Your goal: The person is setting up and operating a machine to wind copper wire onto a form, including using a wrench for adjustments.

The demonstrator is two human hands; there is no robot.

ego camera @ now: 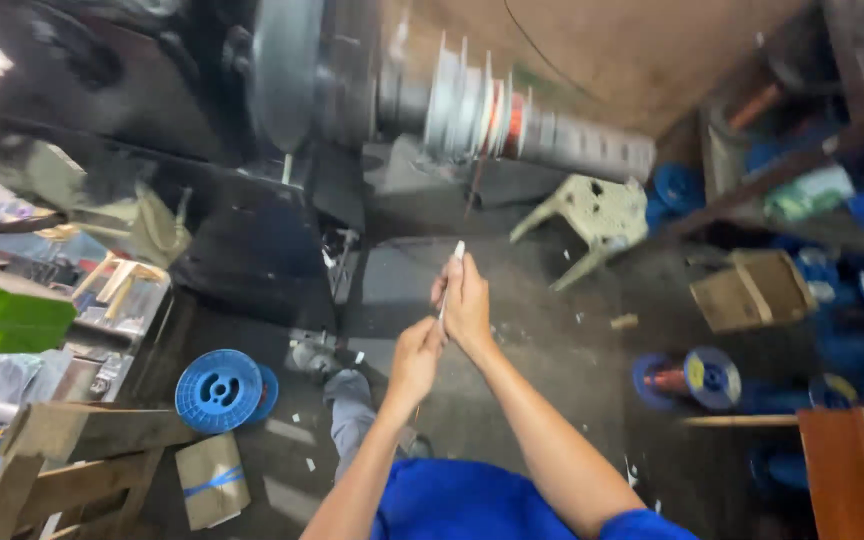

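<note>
Both my hands are raised in front of me over the floor. My right hand pinches a thin white strip that sticks up past my fingers. My left hand sits just below it, fingers closed around the lower end of the same strip. Above them a winding machine's spindle carries several pale discs and a coil of copper wire. My blue shirt and grey trouser leg show below.
A blue plastic spool lies on the floor at left beside wooden blocks. A pale stool lies tipped over at right. More blue spools, a cardboard box and shelves fill the right side.
</note>
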